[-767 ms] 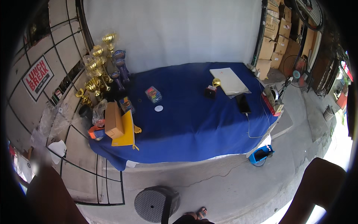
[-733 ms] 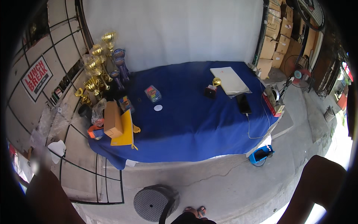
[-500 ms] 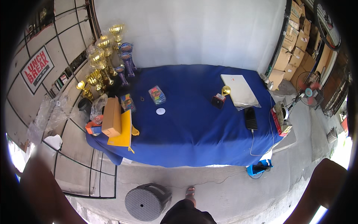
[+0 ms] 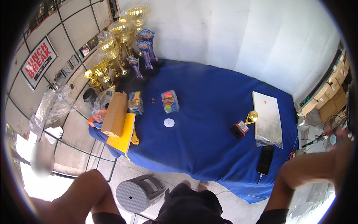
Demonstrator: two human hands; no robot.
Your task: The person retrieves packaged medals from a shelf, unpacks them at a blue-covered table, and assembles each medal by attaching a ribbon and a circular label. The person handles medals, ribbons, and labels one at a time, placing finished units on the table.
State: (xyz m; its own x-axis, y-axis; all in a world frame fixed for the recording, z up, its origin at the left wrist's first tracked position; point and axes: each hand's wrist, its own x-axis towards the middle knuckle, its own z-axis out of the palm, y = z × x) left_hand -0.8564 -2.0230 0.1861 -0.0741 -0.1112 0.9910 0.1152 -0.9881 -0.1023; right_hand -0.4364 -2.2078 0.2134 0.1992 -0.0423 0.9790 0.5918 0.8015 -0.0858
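Observation:
Both my forearms are raised and bent at the elbow, and both my hands lie outside the picture. My left arm point(image 4: 84, 192) bends at the lower left, beside a grey round stool point(image 4: 132, 196). On the right, my right arm point(image 4: 298, 173) reaches up past the table's near right corner to the dark rim. Nearest to it on the blue tablecloth point(image 4: 209, 123) are a black phone point(image 4: 265, 160) on a white cable, a white plastic-wrapped pack point(image 4: 267, 119) and a small gold ball trophy point(image 4: 239, 130) lying on its side.
Tall gold cup trophies point(image 4: 121, 31) and purple award plaques point(image 4: 144, 50) crowd the far left. A cardboard box point(image 4: 114, 115) rests on a yellow folder point(image 4: 125, 139). Clear cases of colourful pieces point(image 4: 170, 102) and a white disc point(image 4: 169, 123) lie nearby. Cartons point(image 4: 330, 91) and a fan point(image 4: 333, 139) stand right.
My view has tilted and moved closer to the table, so things on it look larger. My arms show more fully now. Things on the table keep their places.

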